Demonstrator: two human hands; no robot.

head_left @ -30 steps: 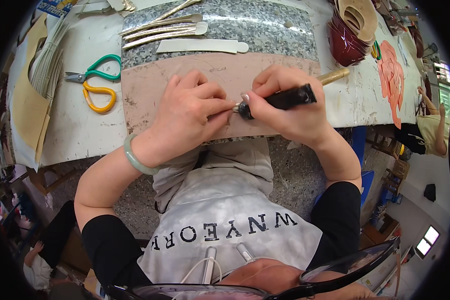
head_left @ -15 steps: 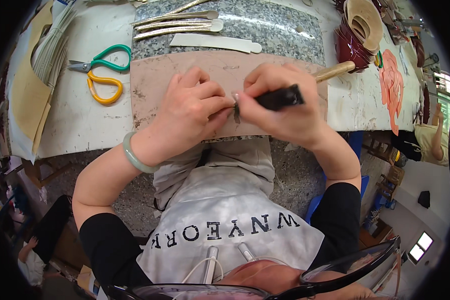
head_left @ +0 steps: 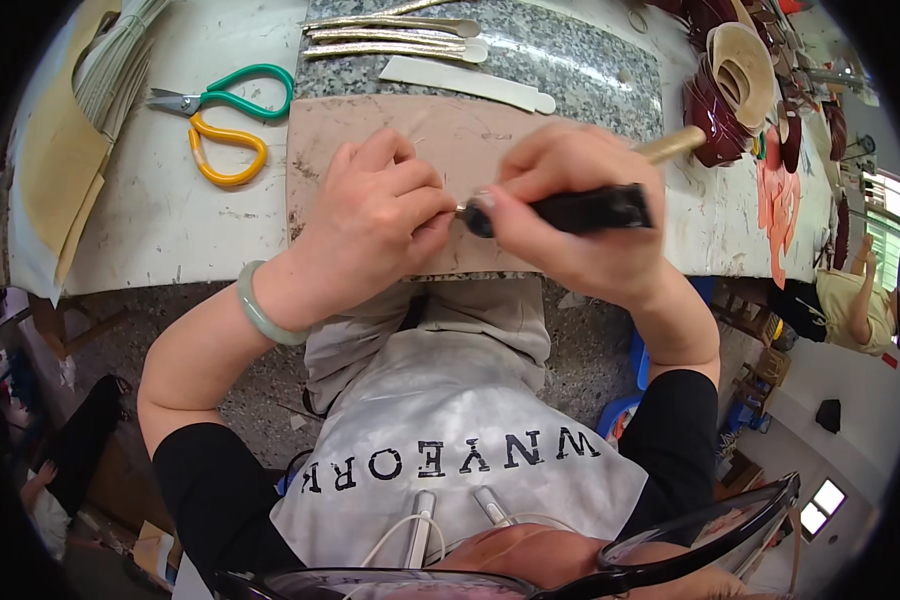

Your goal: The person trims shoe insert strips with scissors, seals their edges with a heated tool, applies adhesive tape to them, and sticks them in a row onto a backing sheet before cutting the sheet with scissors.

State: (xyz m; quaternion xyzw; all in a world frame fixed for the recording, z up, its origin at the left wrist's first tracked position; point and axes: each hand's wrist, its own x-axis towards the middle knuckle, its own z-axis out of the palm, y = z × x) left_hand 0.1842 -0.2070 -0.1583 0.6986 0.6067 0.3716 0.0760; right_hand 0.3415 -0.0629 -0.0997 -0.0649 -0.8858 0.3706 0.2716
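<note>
My left hand [head_left: 375, 215] is closed above the pinkish-tan board [head_left: 445, 130], its thumb and fingertips pinched together; what they hold is mostly hidden. In my right hand [head_left: 570, 165] is a thick black-handled tool [head_left: 600, 208], with its rounded end close to the left fingertips. A tiny gold-coloured bit [head_left: 460, 211] shows between the two. From behind the right hand a pale wooden handle [head_left: 673, 145] sticks out to the right; whether the hand grips it too is unclear.
Scissors [head_left: 232, 118] with green and yellow handles lie left of the board. Gold strips [head_left: 395, 37] and a white strip [head_left: 460, 82] rest on the granite slab [head_left: 590, 70]. Paper-wrapped strips [head_left: 110, 85] are at far left; dark red curved pieces [head_left: 708, 130] stand at right.
The right hand has turned the black tool; its rounded end now faces the left fingertips. A dark tip seen below the fingers no longer shows. The view has shifted, moving the table things rightward.
</note>
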